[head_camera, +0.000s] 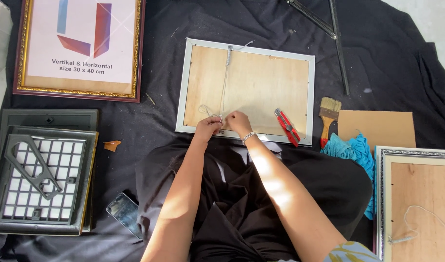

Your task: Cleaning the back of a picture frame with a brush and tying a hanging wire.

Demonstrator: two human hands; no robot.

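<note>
A silver picture frame lies face down on black cloth, its plywood back up. A thin pale string runs from a small hook at the frame's far edge down to its near edge. My left hand and my right hand meet at that near edge. Both pinch the string's lower end, where it forms a small loop. A bracelet is on my right wrist. Red-handled pliers lie on the frame's back, just right of my right hand.
A gold-edged frame with a printed insert lies far left. Dark stacked frames lie near left, a phone beside them. A paintbrush, teal cloth, cardboard and another face-down frame lie right. Metal rods lie far right.
</note>
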